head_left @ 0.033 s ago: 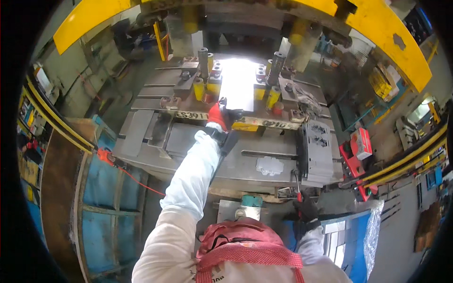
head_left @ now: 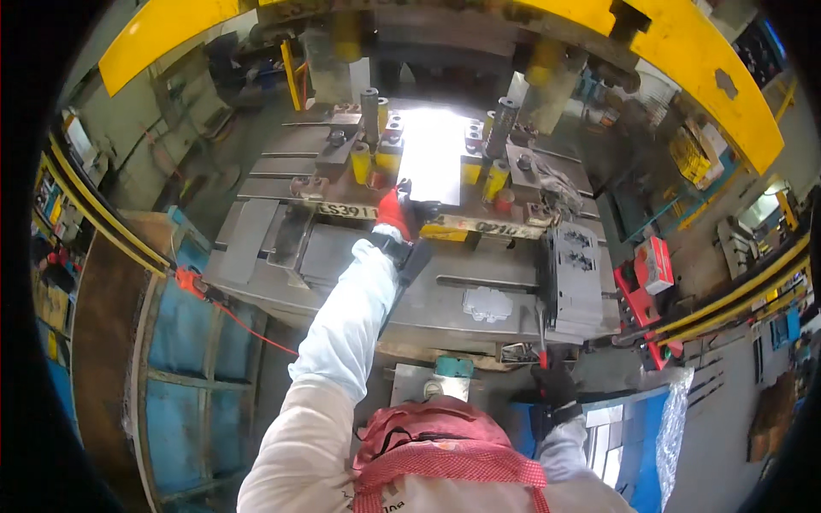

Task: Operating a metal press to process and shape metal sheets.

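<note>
My left hand [head_left: 405, 211], in a red and black glove, reaches forward to the near edge of a bright, glare-washed flat sheet [head_left: 430, 158]. Its fingers close on the sheet's near left corner. The sheet lies between the posts of a press die [head_left: 351, 198]. Lower right, my right hand [head_left: 556, 385], black-gloved, grips a slim tool with a red handle and metal shaft [head_left: 542, 346]; its tip points up beside stacked sheet parts. The kind of tool is not clear.
Stacked grey cut metal sheets [head_left: 578, 282] stand on the right of the press bed [head_left: 410, 299]. A small cut piece [head_left: 487, 303] lies nearby. Grey flat sheets [head_left: 250, 244] are at left. A red and white box [head_left: 654, 265] sits at right, and a yellow press frame [head_left: 701, 77] arches overhead.
The tool in my right hand has shifted very slightly. My left hand stays at the sheet's edge.
</note>
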The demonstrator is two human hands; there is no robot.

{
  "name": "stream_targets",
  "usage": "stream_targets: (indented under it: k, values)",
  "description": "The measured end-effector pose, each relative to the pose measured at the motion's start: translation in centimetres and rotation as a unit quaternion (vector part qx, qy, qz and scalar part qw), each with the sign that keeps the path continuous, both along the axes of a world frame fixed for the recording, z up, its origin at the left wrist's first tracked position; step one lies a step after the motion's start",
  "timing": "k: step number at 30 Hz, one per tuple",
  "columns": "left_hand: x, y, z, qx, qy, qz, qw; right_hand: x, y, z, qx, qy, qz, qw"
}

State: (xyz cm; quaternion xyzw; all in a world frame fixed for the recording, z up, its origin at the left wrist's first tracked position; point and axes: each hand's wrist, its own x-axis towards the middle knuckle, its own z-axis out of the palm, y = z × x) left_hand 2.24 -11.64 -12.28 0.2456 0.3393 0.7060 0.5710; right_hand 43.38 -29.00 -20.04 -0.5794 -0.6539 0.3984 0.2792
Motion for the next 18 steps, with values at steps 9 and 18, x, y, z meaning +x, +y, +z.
stream_targets:
  k: [9, 18]
  values:
    - [0.1, -1.0, 0.7, -0.046, -0.103, -0.016, 0.993, -16.1, 16.0, 15.3, 0.039, 0.147, 0.218, 0.964]
    - [0.3, 0.5, -1.6, -0.039, 0.105, 0.030, 0.993, -24.4, 32.9, 11.8, 0.114, 0.275, 0.323, 0.898]
